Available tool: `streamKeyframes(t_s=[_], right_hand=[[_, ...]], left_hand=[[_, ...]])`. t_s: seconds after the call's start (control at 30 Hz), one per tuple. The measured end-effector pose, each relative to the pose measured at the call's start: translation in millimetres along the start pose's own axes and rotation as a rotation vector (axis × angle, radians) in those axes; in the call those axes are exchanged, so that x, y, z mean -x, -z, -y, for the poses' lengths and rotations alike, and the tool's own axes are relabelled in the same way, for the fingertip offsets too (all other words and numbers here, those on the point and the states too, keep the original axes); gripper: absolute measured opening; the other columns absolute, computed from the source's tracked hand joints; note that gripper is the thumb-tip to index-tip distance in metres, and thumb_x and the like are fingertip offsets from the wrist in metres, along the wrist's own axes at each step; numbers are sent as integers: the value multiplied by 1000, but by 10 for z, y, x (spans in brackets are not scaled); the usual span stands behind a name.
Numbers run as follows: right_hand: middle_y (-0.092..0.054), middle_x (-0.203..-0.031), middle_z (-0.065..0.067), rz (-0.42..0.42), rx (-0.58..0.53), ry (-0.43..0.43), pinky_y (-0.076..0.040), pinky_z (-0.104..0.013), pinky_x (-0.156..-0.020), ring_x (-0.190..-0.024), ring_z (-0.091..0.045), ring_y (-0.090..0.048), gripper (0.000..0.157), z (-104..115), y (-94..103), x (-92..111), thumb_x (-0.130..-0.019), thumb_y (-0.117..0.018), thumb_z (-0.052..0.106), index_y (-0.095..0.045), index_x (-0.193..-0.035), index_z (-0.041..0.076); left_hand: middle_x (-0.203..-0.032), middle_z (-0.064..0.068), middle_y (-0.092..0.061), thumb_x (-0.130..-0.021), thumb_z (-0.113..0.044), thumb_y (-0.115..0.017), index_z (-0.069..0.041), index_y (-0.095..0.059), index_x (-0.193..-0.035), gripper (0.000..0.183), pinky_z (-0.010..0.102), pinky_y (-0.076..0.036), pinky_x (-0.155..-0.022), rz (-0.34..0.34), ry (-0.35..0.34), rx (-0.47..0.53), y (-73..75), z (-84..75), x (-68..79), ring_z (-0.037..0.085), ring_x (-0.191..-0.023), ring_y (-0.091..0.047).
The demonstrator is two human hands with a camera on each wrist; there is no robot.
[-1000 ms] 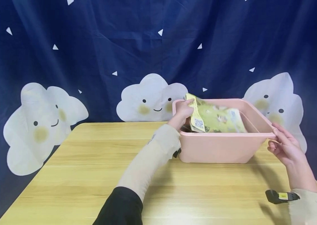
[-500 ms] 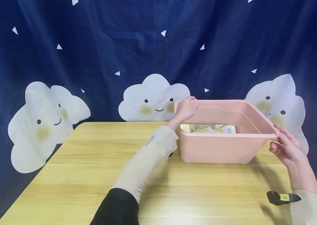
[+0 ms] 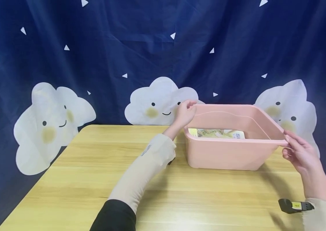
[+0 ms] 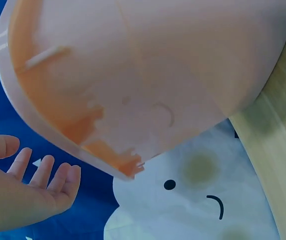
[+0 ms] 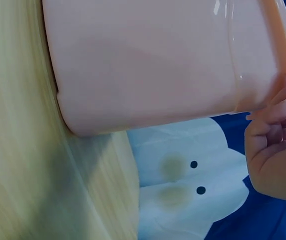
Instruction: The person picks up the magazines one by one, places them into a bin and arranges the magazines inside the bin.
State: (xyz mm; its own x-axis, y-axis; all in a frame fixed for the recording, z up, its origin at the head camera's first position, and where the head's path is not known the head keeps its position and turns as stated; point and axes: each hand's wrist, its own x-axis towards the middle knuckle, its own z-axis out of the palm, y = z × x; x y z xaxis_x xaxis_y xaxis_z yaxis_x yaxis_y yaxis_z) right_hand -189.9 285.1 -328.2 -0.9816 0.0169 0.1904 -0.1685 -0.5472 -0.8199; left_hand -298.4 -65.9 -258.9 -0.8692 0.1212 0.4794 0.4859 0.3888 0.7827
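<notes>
A pink plastic bin stands on the table at the right. Inside it lies a yellow-green printed packet, only its upper part showing over the front rim. My left hand is beside the bin's left rim with nothing in it; in the left wrist view the left hand has its fingers loosely bent, apart from the bin's edge. At the opposite end, my right hand pinches the rim. The right wrist view shows the thumb and fingers of the right hand at that rim corner.
The light wooden table reaches back to a dark blue curtain with printed smiling clouds. A black wrist device sits on the right forearm.
The left hand has let go of the packet, which dropped down into the bin, and has drawn left off the rim. The right hand stays on the right rim.
</notes>
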Motion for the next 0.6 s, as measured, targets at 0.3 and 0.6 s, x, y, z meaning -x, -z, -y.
streamKeyframes(t_s=[0.3,0.6], right_hand=[[-68,-73,-10,-234,371,170,-48,-31,-38,-45,-23,-60,41,-311,1341,-481,-85,-61,17,-54,-125,20],[-62,-58,10,-265,821,206,-46,-19,-39,-40,-10,-56,45,-76,-287,313,-88,-56,13,-42,-130,9]], left_hand=[[-105,11,-62,-86,-8,-54,-1,-61,-109,25,28,-43,-87,2,-2,61,138,82,89,20,-97,-55],[-107,11,-60,-88,-9,-53,1,-58,-110,25,22,-43,-85,9,-19,47,341,184,275,19,-99,-54]])
